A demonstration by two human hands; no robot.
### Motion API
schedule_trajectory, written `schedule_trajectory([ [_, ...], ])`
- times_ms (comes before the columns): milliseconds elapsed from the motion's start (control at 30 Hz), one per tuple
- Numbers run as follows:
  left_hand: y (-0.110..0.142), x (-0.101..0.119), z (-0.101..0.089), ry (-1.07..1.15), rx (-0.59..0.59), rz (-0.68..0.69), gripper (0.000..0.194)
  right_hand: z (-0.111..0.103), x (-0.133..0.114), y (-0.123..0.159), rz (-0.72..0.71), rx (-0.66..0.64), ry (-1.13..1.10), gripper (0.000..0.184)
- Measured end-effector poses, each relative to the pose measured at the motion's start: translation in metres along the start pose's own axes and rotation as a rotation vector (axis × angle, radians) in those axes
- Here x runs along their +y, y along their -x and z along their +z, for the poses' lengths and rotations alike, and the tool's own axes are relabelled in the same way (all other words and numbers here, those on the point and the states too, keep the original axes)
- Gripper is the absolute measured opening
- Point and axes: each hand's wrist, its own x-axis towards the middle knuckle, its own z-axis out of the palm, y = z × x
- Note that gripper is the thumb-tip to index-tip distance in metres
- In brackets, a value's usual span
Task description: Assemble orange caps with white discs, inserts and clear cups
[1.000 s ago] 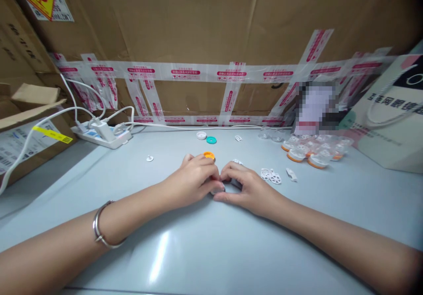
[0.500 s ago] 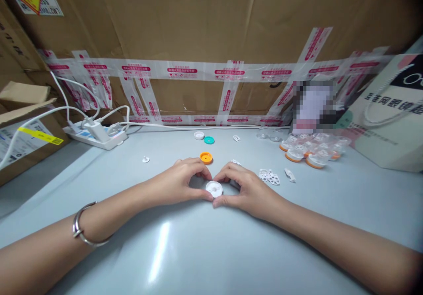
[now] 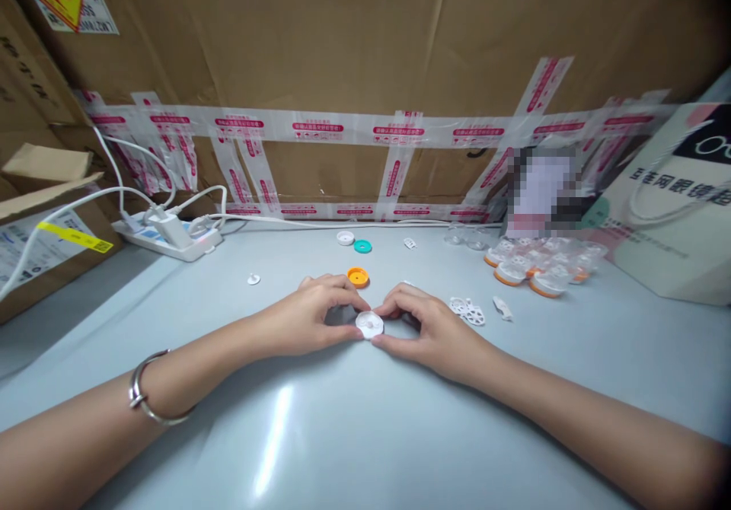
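Observation:
Between my two hands is a small round white plastic part (image 3: 370, 325) with a raised rim and something small at its centre. My left hand (image 3: 320, 313) pinches it from the left with thumb and fingers. From the right, my right hand (image 3: 426, 323) grips the same part, thumb at its near edge and fingers at its far edge. Just beyond my fingers lies an orange round cap (image 3: 358, 277). Farther back are a teal disc (image 3: 362, 246) and a white ring-like cap (image 3: 345, 238). White openwork pieces (image 3: 467, 311) lie right of my right hand, one partly hidden behind it.
Several clear-domed pieces with orange bases (image 3: 545, 280) cluster at the right, near a paper bag (image 3: 674, 213). A white power strip (image 3: 171, 240) with cables stands back left. A small white peg piece (image 3: 253, 278) lies left. Large taped cardboard (image 3: 343, 46) closes off the back.
The view has shifted slightly. My right thumb has moved a little along the near edge of the white part, which both hands still hold in nearly the same place.

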Motion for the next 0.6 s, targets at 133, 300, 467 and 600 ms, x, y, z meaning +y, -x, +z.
schedule_trajectory([
  [133,0.000,-0.001,-0.006,0.058,0.022,0.008,0.029,-0.001,-0.002,0.000,0.006,0.000,0.002,0.016],
  [300,-0.011,-0.015,-0.024,-0.022,0.237,-0.086,0.028,-0.002,-0.005,0.000,0.010,0.000,0.014,0.023],
  [467,-0.046,-0.048,-0.036,-0.362,0.272,-0.131,0.034,-0.003,-0.007,0.001,0.012,-0.010,0.010,0.027],
  [600,-0.079,-0.065,-0.037,-0.402,0.208,-0.160,0.049,-0.004,-0.007,0.002,0.015,-0.029,-0.004,0.027],
])
